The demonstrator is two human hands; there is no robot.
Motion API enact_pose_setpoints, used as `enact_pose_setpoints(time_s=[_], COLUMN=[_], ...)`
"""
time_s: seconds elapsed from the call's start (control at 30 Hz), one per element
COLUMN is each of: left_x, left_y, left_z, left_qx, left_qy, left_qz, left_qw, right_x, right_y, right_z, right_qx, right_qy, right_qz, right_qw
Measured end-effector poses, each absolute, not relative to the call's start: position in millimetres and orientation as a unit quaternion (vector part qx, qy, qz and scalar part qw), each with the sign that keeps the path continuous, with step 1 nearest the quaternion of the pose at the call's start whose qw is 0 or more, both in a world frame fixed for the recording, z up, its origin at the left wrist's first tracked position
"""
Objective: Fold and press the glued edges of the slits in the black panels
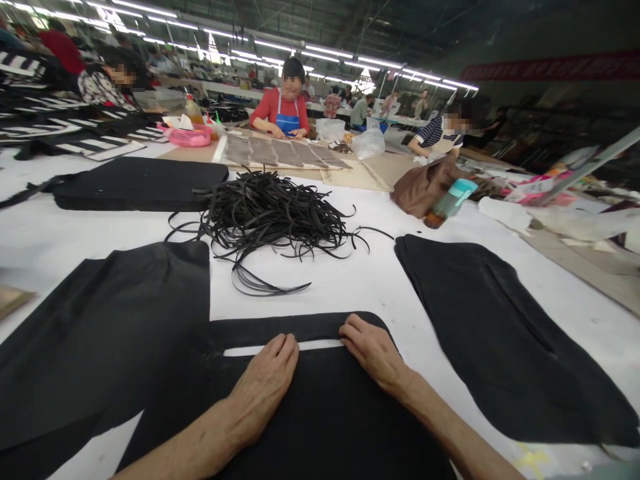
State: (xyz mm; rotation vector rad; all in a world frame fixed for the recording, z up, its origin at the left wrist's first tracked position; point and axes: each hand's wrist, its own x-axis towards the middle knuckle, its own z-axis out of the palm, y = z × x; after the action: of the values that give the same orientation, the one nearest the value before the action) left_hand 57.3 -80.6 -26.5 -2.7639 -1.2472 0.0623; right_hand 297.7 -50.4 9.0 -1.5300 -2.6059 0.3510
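A black sheet panel (320, 413), leather-like with a rounded top corner, lies right in front of me. Near its top edge runs a long narrow slot, through which white shows. My left hand (270, 373) rests across the slot's middle, fingers bent and pressed together at its edge. At the slot's right end, my right hand (373, 350) has its curled fingers on the strip of the panel above the slot. Both hands look closed on the panel; their fingertips are partly hidden. Beyond them lies a tangled heap of thin black strips (275, 213).
Black sheets (125, 320) lie to the left, and a stack of slotted black panels (480, 320) to the right. Behind are a thick black stack (140, 183), a pink basket (187, 135), a bottle with a turquoise lid (450, 203) and a brown bag (420, 187). Several people work farther back.
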Motion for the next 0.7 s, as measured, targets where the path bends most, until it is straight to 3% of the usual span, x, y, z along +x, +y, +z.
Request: enact_pose_setpoints(time_s=[0.17, 0.37, 0.7], left_x=[56.3, 58.5, 79.7], left_y=[-80.9, -79.8, -82.7], left_z=[-27.3, -26.4, -11.5], left_qx=[-0.907, -0.91, -0.902], left_qy=[-0.419, -0.41, -0.418], left_qz=[0.016, 0.01, 0.04], left_qw=[0.038, 0.056, 0.102], right_x=[300.2, 294.9, 280.4], right_y=[-49.5, -45.6, -31.7], right_z=[0.9, 6.3, 27.7], right_qx=[-0.494, -0.535, -0.617], right_qy=[-0.865, -0.835, -0.768], right_qz=[0.073, 0.117, 0.163], right_qw=[0.036, 0.044, -0.055])
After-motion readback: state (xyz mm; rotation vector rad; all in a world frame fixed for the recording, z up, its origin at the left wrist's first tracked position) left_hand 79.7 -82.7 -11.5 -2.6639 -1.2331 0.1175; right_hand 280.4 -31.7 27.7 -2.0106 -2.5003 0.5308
